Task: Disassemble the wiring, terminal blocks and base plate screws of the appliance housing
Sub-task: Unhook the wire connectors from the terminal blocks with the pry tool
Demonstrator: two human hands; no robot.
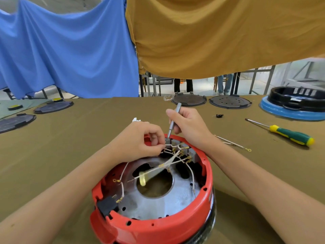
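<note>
While the white wires are being pinched aside by the left hand, the slim screwdriver, gripped in the right hand, is best being kept upright on the terminal block screw.

One head-worn wide-angle view looks forward and down from close above the red housing, which fills the lower centre. Both forearms enter from the bottom corners. The olive table stretches away to hanging cloths at the top.
</note>
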